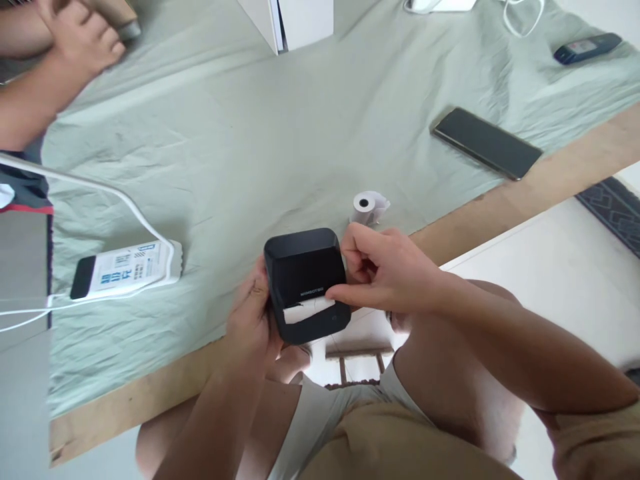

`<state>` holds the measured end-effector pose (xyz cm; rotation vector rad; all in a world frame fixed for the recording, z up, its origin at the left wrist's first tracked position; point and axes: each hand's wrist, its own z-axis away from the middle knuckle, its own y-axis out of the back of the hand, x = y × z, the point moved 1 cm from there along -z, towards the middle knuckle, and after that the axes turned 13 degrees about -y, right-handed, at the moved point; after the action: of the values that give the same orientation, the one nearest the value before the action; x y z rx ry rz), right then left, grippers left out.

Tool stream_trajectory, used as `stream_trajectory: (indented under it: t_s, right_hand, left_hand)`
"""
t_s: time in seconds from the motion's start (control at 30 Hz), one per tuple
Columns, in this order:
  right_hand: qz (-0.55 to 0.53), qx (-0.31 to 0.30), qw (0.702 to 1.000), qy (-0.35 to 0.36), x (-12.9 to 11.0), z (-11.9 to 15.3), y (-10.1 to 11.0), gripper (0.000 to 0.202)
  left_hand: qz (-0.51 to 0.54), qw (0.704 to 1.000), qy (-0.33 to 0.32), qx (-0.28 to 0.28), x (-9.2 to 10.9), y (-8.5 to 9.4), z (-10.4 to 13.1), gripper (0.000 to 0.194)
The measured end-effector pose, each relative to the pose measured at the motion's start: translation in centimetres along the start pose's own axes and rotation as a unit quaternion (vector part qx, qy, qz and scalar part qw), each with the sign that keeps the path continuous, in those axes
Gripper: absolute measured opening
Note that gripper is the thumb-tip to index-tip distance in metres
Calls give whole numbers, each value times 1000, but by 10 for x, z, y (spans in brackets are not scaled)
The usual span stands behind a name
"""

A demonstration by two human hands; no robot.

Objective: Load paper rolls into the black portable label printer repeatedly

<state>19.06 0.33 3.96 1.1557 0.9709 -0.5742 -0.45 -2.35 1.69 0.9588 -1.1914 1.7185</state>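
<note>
So I've got this little black printer (pixel 307 263) up in front of me, right over the wooden edge (pixel 165 380) of the table, above my lap. My left hand (pixel 253 307) is wrapped around its left side, palm in close, with part of the fingers hidden behind the body, so that's the firm hold. My right hand (pixel 383 270) is on the opposite side: fingers curled in beside the right wall, thumb stretched across the face. Honestly can't tell if those curled fingers are really pinching the side or just sitting against it.

The bit that matters spacewise is thumb vs slot. The printer's longer way runs away from me, slightly tilted, while the white strip of paper (pixel 305 311) lies crosswise near the end closest to me. My right thumb tip is just by the strip's right end, on the far side of it, so the right hand is clearly the nearer one.

There's also a paper roll (pixel 364 207) standing on the green cloth (pixel 240 147), just past my right knuckles, core facing up, loose tail curling off to the right.
</note>
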Motion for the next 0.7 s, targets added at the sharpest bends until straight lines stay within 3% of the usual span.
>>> stream_trajectory:
  t_s: [0.2,0.37,0.5,0.6,0.7]
  right_hand:
    - [44,172,976,129,-8,7,-1,21]
    - [31,248,967,44,-13,5,1,8]
    - [190,232,951,76,-14,0,-6,15]
    - [318,156,933,66,-17,-2,-11,20]
    - [352,79,932,31,-23,-3,-11,14]
  left_hand:
    - [7,1000,6,11,-2,-1,-2,27]
    - [-21,1000,12,17,2,-4,0,30]
    - [-44,999,12,12,1,-2,2,32]
    - [-47,999,-8,16,-1,1,2,25]
    - [-43,999,-8,11,-3,1,4,27]
